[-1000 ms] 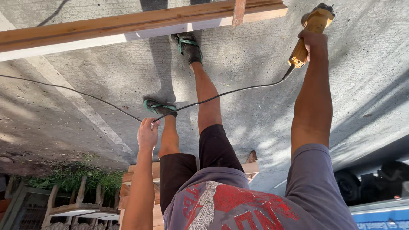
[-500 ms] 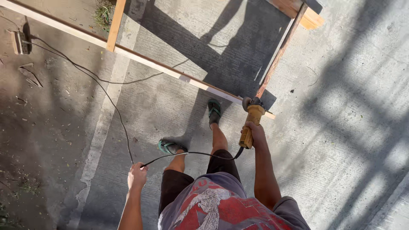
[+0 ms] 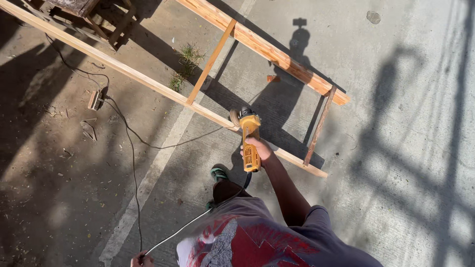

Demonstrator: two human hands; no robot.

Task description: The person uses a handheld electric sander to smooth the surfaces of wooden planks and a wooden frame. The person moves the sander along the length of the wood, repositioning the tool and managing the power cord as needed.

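My right hand (image 3: 259, 148) grips a yellow angle grinder (image 3: 250, 133) by its body, disc end pointed at the near rail of a long wooden ladder-like frame (image 3: 208, 64) lying on the concrete. The grinder's disc sits right at the rail's edge. At the bottom edge of the view my left hand (image 3: 141, 259) is closed on the grinder's power cord (image 3: 173, 235), which runs up toward the tool. One of my feet in a green sandal (image 3: 218, 174) shows just below the grinder.
A black cable (image 3: 129, 143) snakes across the ground to a plug block (image 3: 94, 100) at the left. Weeds (image 3: 185, 62) grow from a crack under the frame. Wooden furniture (image 3: 89, 12) stands at the top left. A small wood scrap (image 3: 272, 78) lies between the rails.
The view swung down and toward the frame. My right hand carried the grinder forward to the near rail. My left hand stayed low at the left, holding the cord.
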